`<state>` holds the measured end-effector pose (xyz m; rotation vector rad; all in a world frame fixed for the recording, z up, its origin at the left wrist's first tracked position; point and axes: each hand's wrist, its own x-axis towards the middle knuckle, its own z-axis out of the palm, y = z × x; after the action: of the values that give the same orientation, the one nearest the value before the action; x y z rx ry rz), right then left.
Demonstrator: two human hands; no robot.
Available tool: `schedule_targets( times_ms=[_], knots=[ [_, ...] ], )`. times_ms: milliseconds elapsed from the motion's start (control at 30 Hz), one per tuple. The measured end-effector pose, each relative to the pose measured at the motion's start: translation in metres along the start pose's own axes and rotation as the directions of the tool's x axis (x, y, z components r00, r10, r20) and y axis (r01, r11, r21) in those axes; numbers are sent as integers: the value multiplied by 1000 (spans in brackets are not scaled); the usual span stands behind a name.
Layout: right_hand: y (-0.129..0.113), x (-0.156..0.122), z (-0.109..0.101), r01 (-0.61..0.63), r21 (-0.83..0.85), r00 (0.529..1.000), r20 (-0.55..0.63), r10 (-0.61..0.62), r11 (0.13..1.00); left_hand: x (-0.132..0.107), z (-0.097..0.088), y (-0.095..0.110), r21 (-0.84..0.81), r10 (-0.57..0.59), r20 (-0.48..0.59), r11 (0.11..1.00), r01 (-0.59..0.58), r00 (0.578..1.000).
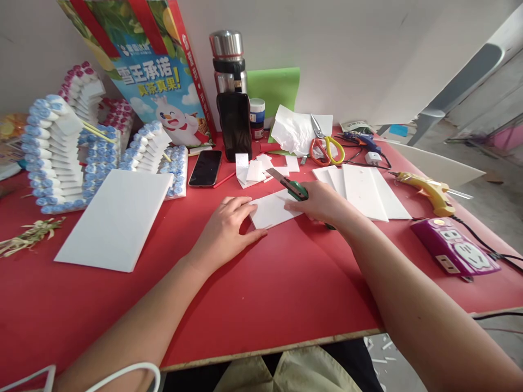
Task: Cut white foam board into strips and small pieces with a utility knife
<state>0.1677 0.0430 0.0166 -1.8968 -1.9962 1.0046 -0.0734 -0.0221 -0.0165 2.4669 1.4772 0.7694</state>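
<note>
My left hand (226, 228) lies on the red table (261, 294) with its fingers pressing the left edge of a small white foam piece (273, 211). My right hand (321, 202) is closed round a green utility knife (291, 186), blade extended, resting over the same white piece. A ring shows on one finger of my left hand.
A large white foam sheet (118, 218) lies at left beside a blue-and-white model (61, 158). White strips (363, 190), a yellow glue gun (429, 190) and a purple power strip (455, 247) are on the right. Phones (205, 167), scissors (324, 147), a flask (229, 62) and scraps stand behind.
</note>
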Motion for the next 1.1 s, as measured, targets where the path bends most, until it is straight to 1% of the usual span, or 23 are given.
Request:
schedule_targets(
  times_ms=[133, 267, 400, 467, 533, 767, 1100],
  knots=[
    [1, 1, 0, -4, -4, 1000, 4, 4, 1000, -1, -4, 4, 21, -4, 42, 1000, 4, 999],
    [1, 1, 1, 5, -6, 1000, -4, -5, 1000, -3, -11, 7, 42, -8, 122, 999, 3, 992],
    [1, 0, 0, 3, -25, 1000, 2, -3, 1000, -3, -17, 5, 49, 1, 200, 999, -11, 980],
    [1, 0, 0, -2, -27, 1000, 1, 2, 1000, -3, -18, 4, 50, 6, 214, 999, -17, 977],
    [1, 0, 0, -5, -24, 1000, 3, 5, 1000, -2, -18, 3, 41, 16, 203, 999, -25, 979],
    [-1, -1, 0, -5, -32, 1000, 7, 5, 999, -1, -9, 1, 24, 17, 101, 1000, -19, 995],
    [1, -1, 0, 1, -34, 1000, 1, -1, 999, -1, -9, 2, 15, 30, 74, 999, -32, 997]
  ],
)
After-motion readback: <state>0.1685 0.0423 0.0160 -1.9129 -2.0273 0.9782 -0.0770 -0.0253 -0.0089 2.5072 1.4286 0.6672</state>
